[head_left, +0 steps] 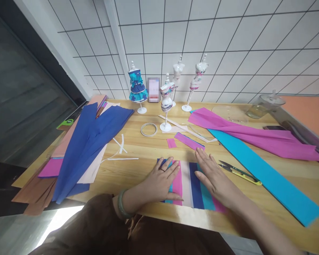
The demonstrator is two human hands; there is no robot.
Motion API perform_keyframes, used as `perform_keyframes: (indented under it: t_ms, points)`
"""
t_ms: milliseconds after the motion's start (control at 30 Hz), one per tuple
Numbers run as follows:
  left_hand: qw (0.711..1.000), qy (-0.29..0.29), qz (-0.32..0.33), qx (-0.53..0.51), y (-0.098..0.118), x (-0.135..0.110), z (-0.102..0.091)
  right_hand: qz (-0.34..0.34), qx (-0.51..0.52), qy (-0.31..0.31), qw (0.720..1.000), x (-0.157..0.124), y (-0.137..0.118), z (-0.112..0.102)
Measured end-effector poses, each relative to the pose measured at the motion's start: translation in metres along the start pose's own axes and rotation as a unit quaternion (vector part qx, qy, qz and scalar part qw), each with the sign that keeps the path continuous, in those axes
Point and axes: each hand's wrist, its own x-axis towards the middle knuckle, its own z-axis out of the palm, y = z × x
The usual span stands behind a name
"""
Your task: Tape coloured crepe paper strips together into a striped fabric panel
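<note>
My left hand and my right hand both lie flat, fingers stretched out, on a row of paper strips in blue, pink, white, dark blue and turquoise at the table's near edge. The left hand covers the left strips, the right hand the right ones. I wear a ring and a green bangle on the left arm. Small yellow-handled snips lie just right of my right hand. A short pink strip and a small pink scrap lie just beyond the hands.
Dark blue paper sheets over pink and brown ones fill the left side. A long turquoise strip and magenta paper run across the right. Several small dress-form mannequins, a tape roll and a glass jar stand behind, by the tiled wall.
</note>
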Motion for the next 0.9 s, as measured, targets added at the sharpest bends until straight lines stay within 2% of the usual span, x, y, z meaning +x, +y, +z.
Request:
perform_keyframes:
  t_ms: [133, 200, 333, 433, 633, 800, 900]
  points:
    - [1.000, -0.006, 0.014, 0.006, -0.001, 0.002, 0.001, -0.016, -0.046, 0.014, 0.999, -0.003, 0.004, 0.022]
    - [1.000, -0.019, 0.019, -0.002, -0.001, 0.002, 0.001, -0.010, -0.036, 0.006, 0.999, -0.004, 0.006, 0.026]
    - [0.999, -0.026, 0.016, -0.011, -0.001, 0.003, -0.001, 0.033, 0.026, 0.004, 0.999, -0.009, 0.012, 0.006]
    - [0.999, -0.020, 0.024, -0.011, 0.001, 0.005, -0.004, 0.051, 0.032, 0.012, 0.998, -0.018, 0.015, -0.006]
    - [0.998, -0.035, 0.044, -0.028, 0.002, 0.006, -0.001, 0.035, -0.056, 0.020, 0.998, -0.036, 0.015, 0.014]
    - [0.998, -0.034, 0.045, -0.021, 0.000, 0.005, 0.001, 0.098, -0.023, 0.040, 0.994, -0.041, 0.016, 0.004]
    - [0.999, -0.031, 0.042, -0.012, -0.001, 0.005, 0.000, 0.087, -0.032, 0.036, 0.995, -0.044, 0.012, 0.004]
